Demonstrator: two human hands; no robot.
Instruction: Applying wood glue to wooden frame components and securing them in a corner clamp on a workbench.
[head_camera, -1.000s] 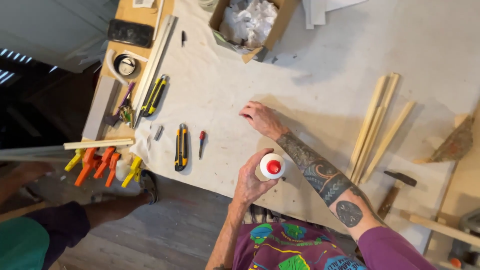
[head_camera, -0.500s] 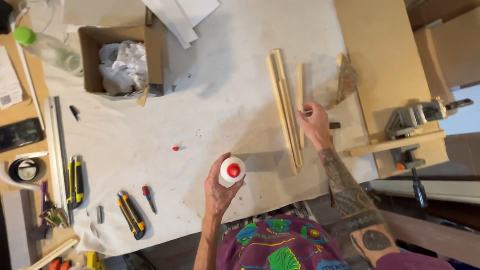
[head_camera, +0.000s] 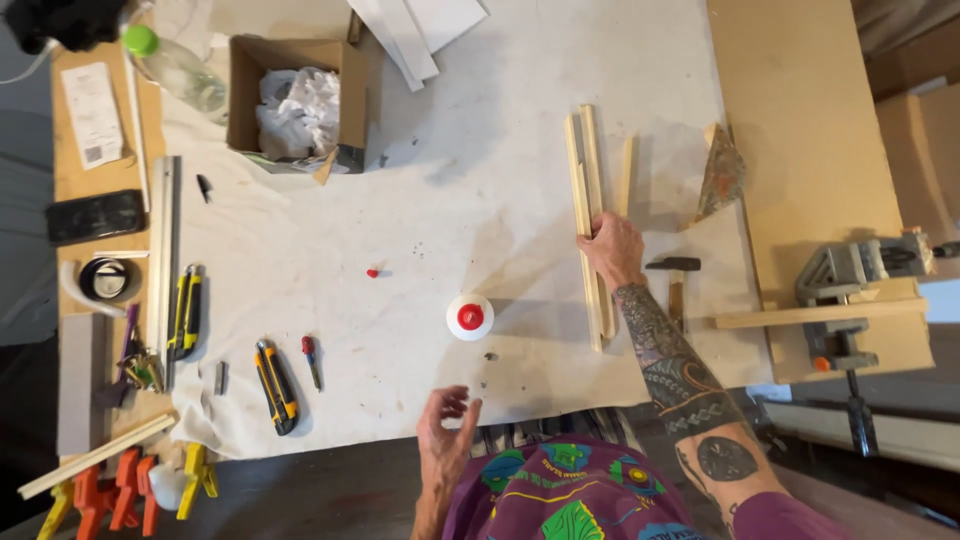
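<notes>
Open brown cardboard box (head_camera: 297, 104), far left on table, stuffed w/ crumpled white paper. White paper slip (head_camera: 92, 114) w/ print, far left edge. Dark phone (head_camera: 96, 215), screen off, just nearer than slip.

This is a woodworking workshop. A cloth-covered worktop (head_camera: 400, 230) carries thin wooden strips (head_camera: 590, 200), a hammer (head_camera: 675, 275), utility knives (head_camera: 275, 385), a metal ruler (head_camera: 163, 250) and a glue bottle (head_camera: 470, 316). Corner clamps (head_camera: 850, 290) sit at one side, spring clamps (head_camera: 120, 490) at the near edge.
</notes>
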